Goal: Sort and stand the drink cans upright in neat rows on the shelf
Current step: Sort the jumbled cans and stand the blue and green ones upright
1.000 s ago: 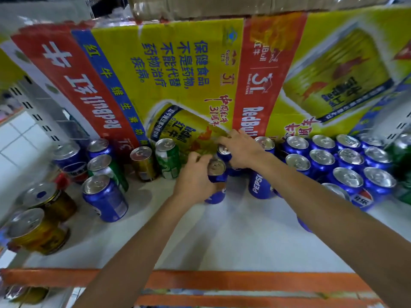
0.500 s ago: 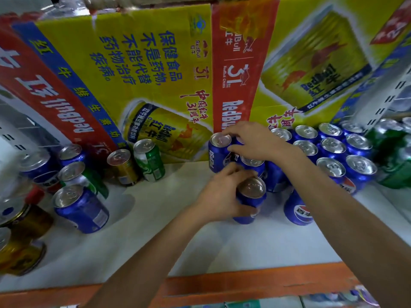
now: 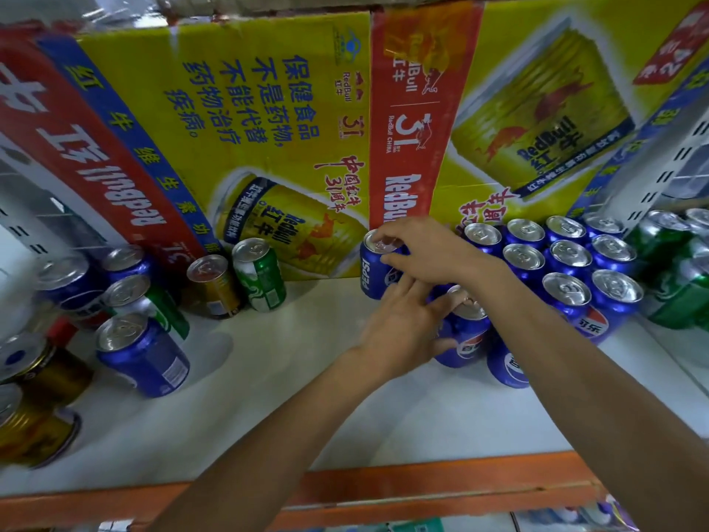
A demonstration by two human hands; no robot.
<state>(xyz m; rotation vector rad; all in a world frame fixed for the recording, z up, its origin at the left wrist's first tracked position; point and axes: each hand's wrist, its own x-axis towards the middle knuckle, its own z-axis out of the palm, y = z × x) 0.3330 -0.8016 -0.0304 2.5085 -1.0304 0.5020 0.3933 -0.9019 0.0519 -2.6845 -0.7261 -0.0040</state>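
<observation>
Seen from the head camera, both bare arms reach in over the white shelf (image 3: pixel 268 408), whose front edge is an orange rail (image 3: pixel 441 489). The right hand (image 3: pixel 429 253) has its grip clamped on the back Pepsi can (image 3: pixel 374 274): the fingertips curl over its silver top, and the can stands upright right against the Red Bull carton (image 3: pixel 268 128) that fills the back of the shelf. The left hand (image 3: pixel 399 328) lies just in front of it, its grip on the front Pepsi can (image 3: pixel 466 332), with the thumb on the near side, the index finger along the rim, and the other fingers stretched out toward the back can. That front can stands upright on the shelf, partly under the right forearm. To the right, touching one another, stands a block of blue cans (image 3: pixel 568 259) in rows, with green cans (image 3: pixel 675 289) beyond them. Well apart on the left stands an unsorted group: a green can (image 3: pixel 262 276) beside a gold can (image 3: pixel 215 288) by the carton, a loose blue can (image 3: pixel 145 353) nearer the front, and more gold cans (image 3: pixel 38 428) at the edge of the frame.
</observation>
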